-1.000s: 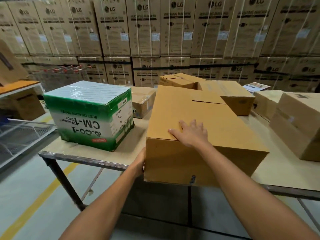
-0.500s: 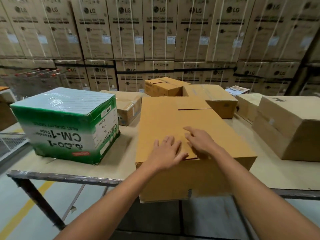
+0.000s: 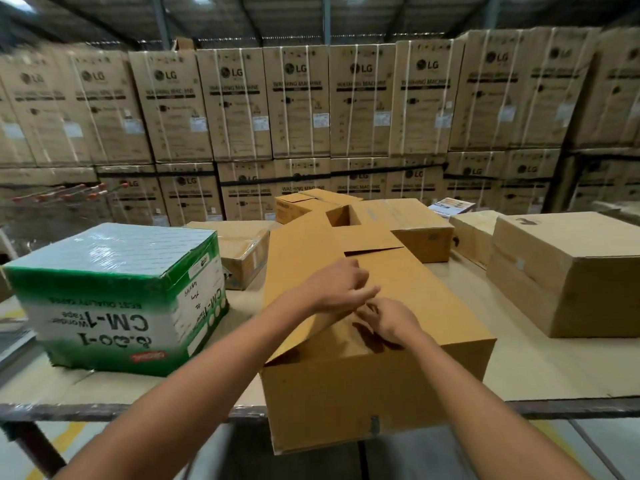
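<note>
Head view: left hand (image 3: pixel 341 289) and right hand (image 3: pixel 389 322), curled on its flap edges, meet atop the cardboard box (image 3: pixel 346 393).

Counted on one table (image 3: pixel 536 372): six plain brown cardboard boxes (image 3: pixel 346 393) (image 3: pixel 242 251) (image 3: pixel 294 206) (image 3: pixel 415 230) (image 3: pixel 471 233) (image 3: pixel 568 271), one green-and-white wrapped carton (image 3: pixel 114 299), one printed booklet (image 3: pixel 452 206), plus two bare hands (image 3: pixel 337 287) (image 3: pixel 388 322).

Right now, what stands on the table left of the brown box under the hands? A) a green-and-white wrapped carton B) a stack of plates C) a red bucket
A: the green-and-white carton, printed CM-1, stands left of the brown box.
</note>
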`<state>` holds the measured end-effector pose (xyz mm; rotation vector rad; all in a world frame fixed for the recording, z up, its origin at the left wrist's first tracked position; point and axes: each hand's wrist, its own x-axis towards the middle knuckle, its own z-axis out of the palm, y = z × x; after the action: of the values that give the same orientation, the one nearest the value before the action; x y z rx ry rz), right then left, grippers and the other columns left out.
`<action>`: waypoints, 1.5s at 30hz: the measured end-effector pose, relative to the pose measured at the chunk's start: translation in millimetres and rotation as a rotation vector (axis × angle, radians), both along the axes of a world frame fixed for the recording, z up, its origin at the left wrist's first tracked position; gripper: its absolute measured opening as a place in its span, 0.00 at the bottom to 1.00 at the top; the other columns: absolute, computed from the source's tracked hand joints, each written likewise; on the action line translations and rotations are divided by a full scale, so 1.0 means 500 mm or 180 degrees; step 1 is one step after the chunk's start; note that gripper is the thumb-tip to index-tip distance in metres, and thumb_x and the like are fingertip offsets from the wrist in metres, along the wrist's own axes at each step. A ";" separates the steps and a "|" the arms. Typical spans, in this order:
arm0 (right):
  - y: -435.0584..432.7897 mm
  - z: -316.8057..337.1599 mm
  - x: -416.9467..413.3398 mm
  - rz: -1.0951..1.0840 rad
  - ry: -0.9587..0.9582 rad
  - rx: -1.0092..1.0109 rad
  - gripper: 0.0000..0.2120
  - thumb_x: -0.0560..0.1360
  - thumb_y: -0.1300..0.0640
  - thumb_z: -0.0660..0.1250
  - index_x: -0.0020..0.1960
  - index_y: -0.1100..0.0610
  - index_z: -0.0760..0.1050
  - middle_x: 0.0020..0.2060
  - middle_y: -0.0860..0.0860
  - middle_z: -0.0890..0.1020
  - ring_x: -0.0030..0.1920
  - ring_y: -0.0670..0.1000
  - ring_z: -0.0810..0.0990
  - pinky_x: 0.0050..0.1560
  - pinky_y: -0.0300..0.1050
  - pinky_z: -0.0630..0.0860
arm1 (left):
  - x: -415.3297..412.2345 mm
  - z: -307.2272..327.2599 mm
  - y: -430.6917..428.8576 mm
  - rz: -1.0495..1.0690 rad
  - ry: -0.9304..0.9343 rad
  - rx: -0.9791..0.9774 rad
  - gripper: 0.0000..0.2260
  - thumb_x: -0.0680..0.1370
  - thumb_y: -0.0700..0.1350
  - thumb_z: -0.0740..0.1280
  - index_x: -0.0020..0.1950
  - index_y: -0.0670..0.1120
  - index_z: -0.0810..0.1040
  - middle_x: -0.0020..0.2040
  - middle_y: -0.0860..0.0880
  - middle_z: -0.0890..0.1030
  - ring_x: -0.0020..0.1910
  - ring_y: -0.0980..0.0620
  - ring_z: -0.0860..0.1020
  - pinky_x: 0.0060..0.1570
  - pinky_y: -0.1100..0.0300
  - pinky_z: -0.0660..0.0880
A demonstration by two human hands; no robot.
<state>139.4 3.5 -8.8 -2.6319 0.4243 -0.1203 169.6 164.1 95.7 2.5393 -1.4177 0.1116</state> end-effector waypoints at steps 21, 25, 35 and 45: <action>0.071 0.016 -0.030 -0.0232 0.0526 -0.1005 0.46 0.71 0.20 0.45 0.81 0.44 0.53 0.81 0.59 0.51 0.79 0.68 0.48 0.73 0.75 0.47 | 0.167 0.074 0.459 0.1509 0.2792 -0.1983 0.33 0.79 0.33 0.62 0.80 0.57 0.60 0.76 0.45 0.60 0.61 0.41 0.75 0.51 0.51 0.79; 0.047 0.015 -0.043 -0.0324 0.0527 -0.0989 0.46 0.71 0.20 0.45 0.81 0.45 0.52 0.81 0.59 0.50 0.79 0.68 0.48 0.73 0.75 0.47 | 0.184 0.059 0.443 0.2299 0.2282 -0.1146 0.32 0.80 0.38 0.66 0.80 0.57 0.59 0.76 0.44 0.62 0.61 0.43 0.73 0.58 0.49 0.75; 0.045 0.012 -0.044 -0.0385 0.0572 -0.0979 0.45 0.72 0.21 0.45 0.81 0.45 0.51 0.81 0.59 0.50 0.79 0.68 0.46 0.73 0.75 0.45 | 0.165 -0.080 0.306 0.2970 -0.0210 0.1089 0.31 0.80 0.67 0.52 0.74 0.47 0.67 0.77 0.35 0.59 0.76 0.31 0.56 0.72 0.33 0.53; 0.050 0.011 -0.036 -0.0468 0.0542 -0.1015 0.45 0.71 0.21 0.44 0.81 0.44 0.53 0.81 0.58 0.51 0.79 0.67 0.48 0.73 0.74 0.45 | 0.126 -0.253 0.171 0.2132 0.3102 -0.1693 0.20 0.84 0.56 0.57 0.71 0.45 0.68 0.56 0.49 0.77 0.53 0.48 0.76 0.53 0.48 0.73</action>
<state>121.3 28.7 -3.2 -2.9337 0.7093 -0.0104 232.7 249.6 -30.7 1.9959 -0.1288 -0.4980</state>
